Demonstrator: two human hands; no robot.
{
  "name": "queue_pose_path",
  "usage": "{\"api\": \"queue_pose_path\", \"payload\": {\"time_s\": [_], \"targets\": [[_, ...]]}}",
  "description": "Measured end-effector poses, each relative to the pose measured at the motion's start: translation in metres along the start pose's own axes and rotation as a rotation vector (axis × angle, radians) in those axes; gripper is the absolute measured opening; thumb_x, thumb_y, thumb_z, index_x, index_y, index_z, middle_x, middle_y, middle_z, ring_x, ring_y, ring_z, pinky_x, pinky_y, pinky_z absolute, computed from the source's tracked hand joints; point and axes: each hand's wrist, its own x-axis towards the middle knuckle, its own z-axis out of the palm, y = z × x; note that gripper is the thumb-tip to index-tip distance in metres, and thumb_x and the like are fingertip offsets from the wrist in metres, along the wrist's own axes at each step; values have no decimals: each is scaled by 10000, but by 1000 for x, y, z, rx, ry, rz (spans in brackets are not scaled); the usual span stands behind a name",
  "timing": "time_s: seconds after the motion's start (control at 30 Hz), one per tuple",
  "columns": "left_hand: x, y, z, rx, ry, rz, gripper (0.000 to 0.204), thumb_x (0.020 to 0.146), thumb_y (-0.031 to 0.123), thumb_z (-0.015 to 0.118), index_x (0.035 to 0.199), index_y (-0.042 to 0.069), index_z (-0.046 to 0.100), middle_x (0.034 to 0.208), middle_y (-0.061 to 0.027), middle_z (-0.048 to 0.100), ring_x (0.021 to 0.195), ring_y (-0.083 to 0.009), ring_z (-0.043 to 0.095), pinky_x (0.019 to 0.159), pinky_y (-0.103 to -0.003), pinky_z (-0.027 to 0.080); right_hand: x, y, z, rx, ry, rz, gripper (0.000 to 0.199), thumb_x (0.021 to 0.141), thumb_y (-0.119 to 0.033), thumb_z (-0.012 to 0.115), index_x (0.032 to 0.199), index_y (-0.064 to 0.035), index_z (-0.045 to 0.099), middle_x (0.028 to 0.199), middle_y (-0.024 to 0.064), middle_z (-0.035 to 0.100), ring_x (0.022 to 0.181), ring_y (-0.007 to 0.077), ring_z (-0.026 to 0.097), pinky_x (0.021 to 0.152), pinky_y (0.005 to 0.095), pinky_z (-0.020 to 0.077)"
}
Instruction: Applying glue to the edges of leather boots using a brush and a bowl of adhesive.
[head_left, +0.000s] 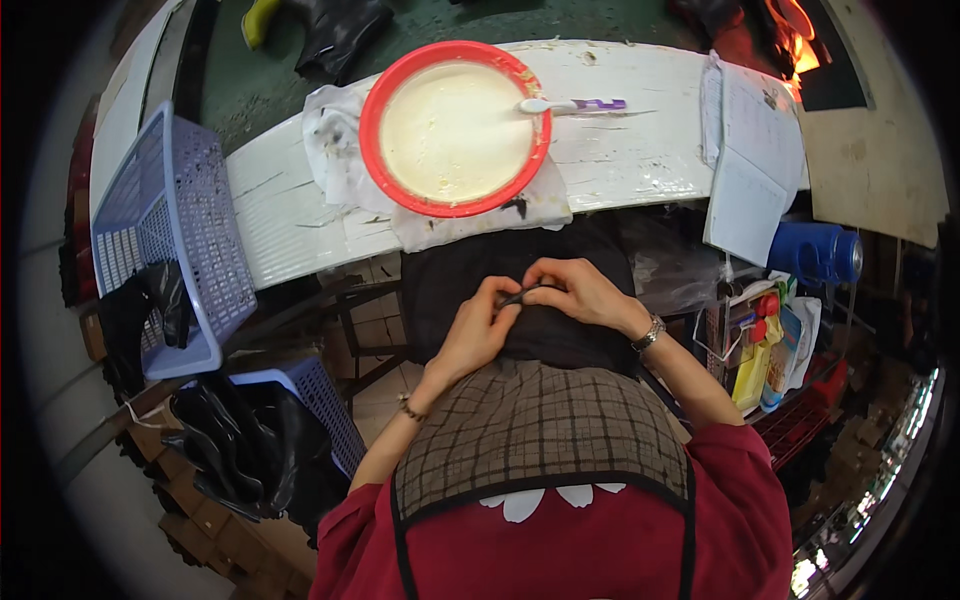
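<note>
- Head view: the left hand (480, 325) and the right hand (582, 294) come together over the lap, fingertips nearly meeting, each pinching a small dark strip (515, 297) between thumb and fingers.
- The strip sits between the two hands, above a black cloth (430, 285) on the lap; its exact kind is too small to tell.
- The step in hand looks like fine two-handed fingertip handling of that strip, perhaps straightening or working it.
- Whatever follows, the next move seems to call for a light, steady pinch; freeing either hand would leave the other to carry the strip alone.
- Beyond the hands, on the white surface (640, 145), a red basin (371, 130) of cream-coloured paste (450, 130) stands on a stained white cloth (335, 145). A white-and-purple brush (590, 104) lies with its pale end over the basin's right rim.
- Beyond and right of the right hand are an open notebook (748, 200) and, nearer, a blue jug (812, 252).
- Well left of the left hand stands a blue plastic basket (200, 200); below it, another basket (330, 405) with glossy black items (260, 440).
- Nearest the body, below both hands, is a checked apron (540, 415).
</note>
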Motion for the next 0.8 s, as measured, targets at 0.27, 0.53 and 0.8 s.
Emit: {"api": "queue_pose_path", "payload": {"time_s": [0.27, 0.53, 0.8], "targets": [[-35, 39, -29, 428, -121, 349, 345, 871, 187, 806, 1179, 93, 683, 1031, -81, 606, 937, -285, 610, 810, -397, 516, 7, 9, 17, 11, -69, 47, 297, 958, -282, 754, 1071, -10, 723, 638, 55, 580, 579, 120, 504, 560, 324, 404], [-49, 38, -30, 268, -135, 406, 242, 877, 21, 767, 1114, 51, 728, 886, -85, 633, 722, -264, 651, 644, -354, 533, 18, 2, 22, 145, -151, -5, 300, 974, -256, 729, 1121, 5, 720, 715, 97, 654, 640, 144, 582, 609, 331, 458], [-59, 44, -34, 143, -172, 400, 216, 880, 32, 777, 1094, 43, 752, 874, -69, 668, 743, -215, 669, 663, -330, 533, 17, 45, 27, 235, -159, -30, 311, 966, -243, 745, 1164, -4, 720, 749, 58, 671, 670, 108, 564, 644, 295, 475]]}}
